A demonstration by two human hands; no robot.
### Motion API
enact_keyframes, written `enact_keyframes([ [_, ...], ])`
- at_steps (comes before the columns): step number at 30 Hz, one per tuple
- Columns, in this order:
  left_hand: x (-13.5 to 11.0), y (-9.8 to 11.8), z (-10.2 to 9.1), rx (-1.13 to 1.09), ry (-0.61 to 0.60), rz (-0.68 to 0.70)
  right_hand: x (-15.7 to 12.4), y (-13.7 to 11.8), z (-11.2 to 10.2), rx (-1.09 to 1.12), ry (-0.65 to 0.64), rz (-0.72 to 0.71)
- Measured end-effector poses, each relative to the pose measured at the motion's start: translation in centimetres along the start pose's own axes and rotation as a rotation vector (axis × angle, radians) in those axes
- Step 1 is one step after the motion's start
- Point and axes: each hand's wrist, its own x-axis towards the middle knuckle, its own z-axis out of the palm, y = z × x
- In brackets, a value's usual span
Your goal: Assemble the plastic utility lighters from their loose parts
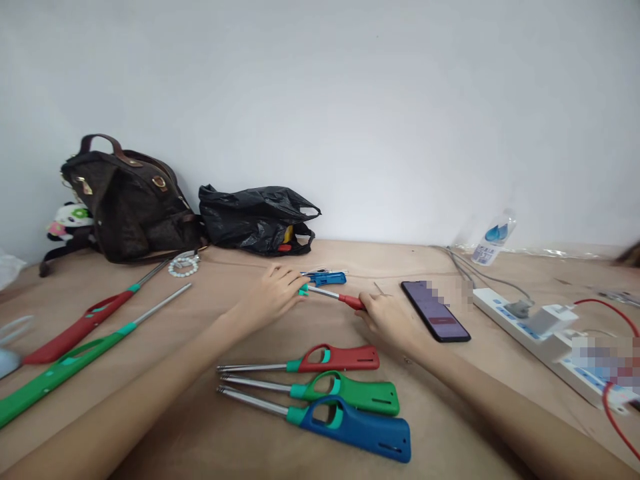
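Observation:
My left hand (273, 293) pinches the teal end of a thin metal rod, part of a small red lighter piece (333, 295). My right hand (387, 319) grips the red end of the same piece. Both hands are closed on it, just above the tabletop. A blue lighter piece (327, 277) lies right behind it. In front of my hands three long-nosed lighters lie side by side: a red one (340, 359), a green one (350, 392) and a blue one (357, 429), nozzles pointing left.
A long red lighter (85, 323) and a long green lighter (65, 367) lie at left. A brown handbag (133, 203), black plastic bag (257, 220) and bead bracelet (183, 267) sit by the wall. A phone (434, 310), power strip (545, 340) and water bottle (493, 239) are at right.

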Motion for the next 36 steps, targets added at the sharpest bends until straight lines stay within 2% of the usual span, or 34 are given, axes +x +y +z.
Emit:
enact_keyframes([
  [5,-0.4,-0.3,1.0,0.013,0.046,0.006,0.3,0.2,0.6,-0.072,-0.001,-0.011],
  [9,-0.5,-0.6,1.2,-0.065,0.049,-0.005,0.4,0.3,0.9,-0.103,0.034,-0.029],
  [12,-0.6,-0.7,1.2,-0.172,-0.020,-0.050,0.3,0.3,0.9,-0.171,0.115,-0.107],
  [16,-0.8,-0.5,1.0,-0.389,-0.199,-0.087,0.0,0.3,0.6,-0.301,0.244,-0.240],
  [19,-0.8,-0.3,0.6,-0.493,-0.288,-0.101,-0.2,0.4,0.2,-0.333,0.313,-0.275],
  [22,-0.6,-0.2,0.2,-0.533,-0.328,-0.110,-0.3,0.5,0.0,-0.352,0.337,-0.267],
  [25,-0.3,-0.1,0.0,-0.518,-0.343,-0.112,-0.2,0.5,-0.1,-0.329,0.291,-0.241],
  [29,-0.2,-0.2,0.2,-0.431,-0.312,-0.114,0.0,0.4,0.1,-0.224,0.189,-0.164],
  [32,-0.2,0.1,0.7,-0.320,-0.211,-0.078,0.0,0.2,0.2,-0.147,0.124,-0.126],
  [36,0.2,2.2,0.4,-0.186,-0.078,0.044,-0.5,-0.8,-0.4,-0.077,0.080,-0.142],
])
